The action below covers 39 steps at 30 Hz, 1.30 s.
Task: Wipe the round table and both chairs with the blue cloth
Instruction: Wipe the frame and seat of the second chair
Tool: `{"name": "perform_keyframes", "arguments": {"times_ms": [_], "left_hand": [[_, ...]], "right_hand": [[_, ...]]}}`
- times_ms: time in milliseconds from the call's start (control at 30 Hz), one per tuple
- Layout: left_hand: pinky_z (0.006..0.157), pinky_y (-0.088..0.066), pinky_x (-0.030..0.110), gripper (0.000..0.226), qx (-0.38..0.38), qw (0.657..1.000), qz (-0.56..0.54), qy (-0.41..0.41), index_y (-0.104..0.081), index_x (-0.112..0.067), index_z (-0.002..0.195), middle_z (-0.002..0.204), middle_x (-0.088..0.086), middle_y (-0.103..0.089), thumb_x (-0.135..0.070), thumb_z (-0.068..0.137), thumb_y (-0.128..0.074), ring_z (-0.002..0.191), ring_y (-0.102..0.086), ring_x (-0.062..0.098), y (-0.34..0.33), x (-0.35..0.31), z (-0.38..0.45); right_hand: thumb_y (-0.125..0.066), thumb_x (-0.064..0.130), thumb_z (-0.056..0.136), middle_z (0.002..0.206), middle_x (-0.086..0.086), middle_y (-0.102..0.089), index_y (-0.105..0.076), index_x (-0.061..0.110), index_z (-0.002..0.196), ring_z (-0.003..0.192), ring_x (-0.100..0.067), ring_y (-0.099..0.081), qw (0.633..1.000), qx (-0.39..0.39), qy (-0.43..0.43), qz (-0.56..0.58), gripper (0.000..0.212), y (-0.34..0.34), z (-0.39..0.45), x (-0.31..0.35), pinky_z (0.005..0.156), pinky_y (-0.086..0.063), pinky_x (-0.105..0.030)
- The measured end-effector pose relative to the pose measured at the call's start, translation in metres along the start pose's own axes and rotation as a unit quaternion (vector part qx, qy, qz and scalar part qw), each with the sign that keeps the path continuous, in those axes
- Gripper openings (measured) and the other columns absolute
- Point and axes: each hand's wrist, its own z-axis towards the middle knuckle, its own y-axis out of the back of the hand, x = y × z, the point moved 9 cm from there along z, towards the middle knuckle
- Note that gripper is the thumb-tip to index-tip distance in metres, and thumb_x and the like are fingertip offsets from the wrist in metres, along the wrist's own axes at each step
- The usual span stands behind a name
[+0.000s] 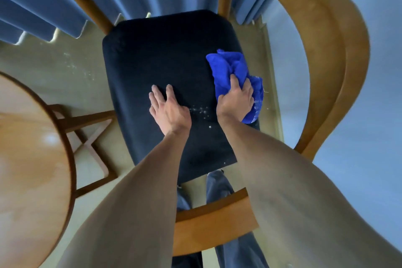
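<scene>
A wooden chair (339,54) with a curved armrest frame and a dark navy seat cushion (156,54) fills the middle of the view. My right hand (236,98) grips the crumpled blue cloth (228,67) and presses it on the seat's right edge. My left hand (167,109) lies flat on the seat with fingers spread, holding nothing. Small white crumbs (201,111) dot the cushion between my two hands. The round wooden table (28,159) shows at the left edge. No second chair is visible.
Blue curtains (43,6) hang behind the chair. The table's crossed wooden base (87,135) stands on the pale floor (65,67), which has white specks on it. A pale wall (369,115) is close on the right. My trouser legs (219,185) are below the seat.
</scene>
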Motion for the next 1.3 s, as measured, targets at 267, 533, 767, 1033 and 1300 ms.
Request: {"name": "perform_keyframes", "arguments": {"times_ms": [267,533,767,1033,1300], "left_hand": [[0.116,-0.015,0.043,0.065,-0.039,0.991,-0.02,0.125,-0.024,-0.022,0.152,0.163,0.014,-0.009,-0.008,0.09,-0.042,0.149,-0.008,0.03,0.017,0.054,-0.008],[0.107,-0.034,0.05,0.049,-0.003,0.94,-0.102,0.326,-0.036,-0.017,0.145,0.144,0.018,-0.04,-0.038,0.101,-0.027,0.127,-0.043,0.038,0.006,0.195,-0.053],[0.103,-0.038,0.04,0.047,0.008,0.946,-0.122,0.301,-0.034,-0.01,0.145,0.139,0.019,-0.046,-0.017,0.099,-0.037,0.125,-0.048,0.035,0.024,0.226,-0.05],[0.08,-0.051,0.037,0.059,0.044,0.953,-0.116,0.276,-0.024,-0.025,0.149,0.125,0.012,-0.053,-0.012,0.095,-0.042,0.097,-0.058,0.027,0.033,0.261,-0.045],[0.092,-0.047,0.043,0.062,0.027,0.965,-0.067,0.251,-0.026,-0.025,0.15,0.141,0.014,-0.044,-0.008,0.093,-0.043,0.119,-0.052,0.035,0.03,0.234,-0.05]], "right_hand": [[-0.052,0.018,0.091,0.124,-0.014,-0.051,-0.049,0.026,0.136,0.113,-0.031,-0.05,0.999,0.008,0.015,0.046,0.045,0.025,0.003,-0.039,0.084,-0.044,-0.035],[-0.058,0.025,0.085,0.121,-0.021,-0.053,-0.052,0.021,0.133,0.106,-0.038,-0.052,1.0,-0.023,0.015,0.007,0.048,0.015,-0.036,-0.013,0.084,-0.047,-0.042],[-0.063,0.017,0.077,0.109,-0.02,-0.056,-0.062,0.019,0.123,0.096,-0.039,-0.054,0.994,0.02,0.111,-0.01,0.046,-0.038,-0.143,0.066,0.071,-0.048,-0.043],[-0.068,0.02,0.079,0.111,-0.013,-0.05,-0.059,0.025,0.124,0.099,-0.031,-0.05,0.965,0.103,0.237,-0.047,0.046,-0.087,-0.229,0.146,0.07,-0.052,-0.041],[-0.062,0.015,0.082,0.108,-0.011,-0.05,-0.057,0.03,0.125,0.094,-0.03,-0.051,0.96,0.101,0.252,-0.075,0.046,-0.072,-0.181,0.119,0.061,-0.049,-0.038]]}}
